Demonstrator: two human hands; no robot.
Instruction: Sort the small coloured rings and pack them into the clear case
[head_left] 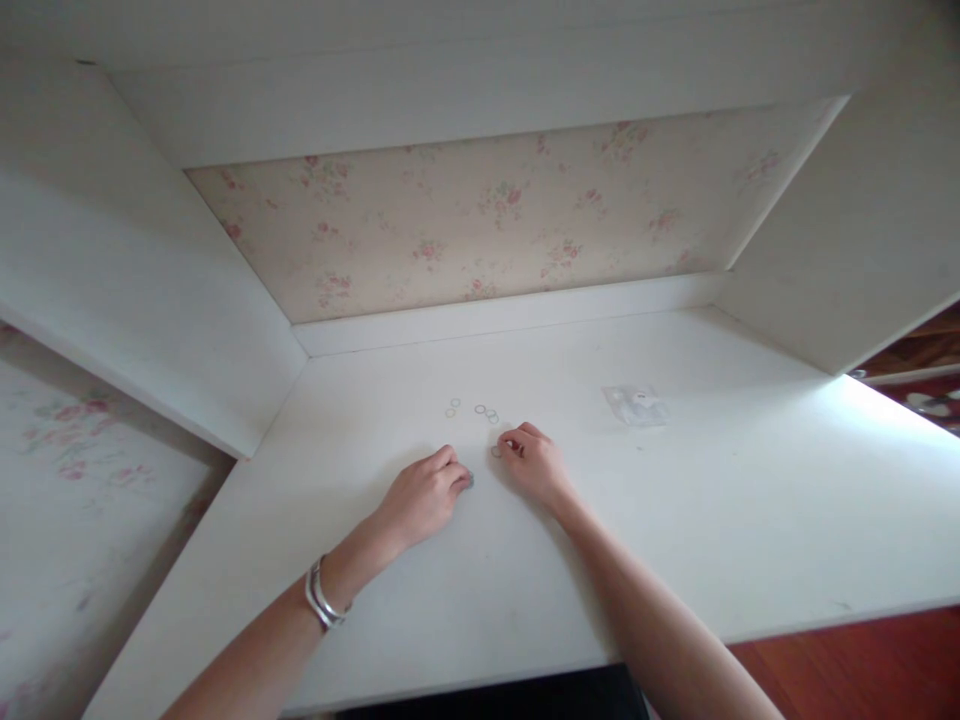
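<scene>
My left hand [427, 495] rests low over the white desktop [540, 570], its fingers closed around a small grey-green thing [470, 480]; its exact kind is too small to tell. My right hand [536, 462] is closed in a pinch at a thin dark ring [496, 452], which sticks out beyond the fingertips at desk level. Ahead of the hands lie several more thin rings: a yellowish ring [450, 412], a pale ring [455, 402], a dark ring [480, 409] and pale greenish rings [492, 416] beside it.
A clear plastic bag [634, 406] with a white label lies to the right on the desktop. White side panels [840, 220] and a floral back wall [495, 220] enclose the desk. Something black [502, 695] shows below its front edge.
</scene>
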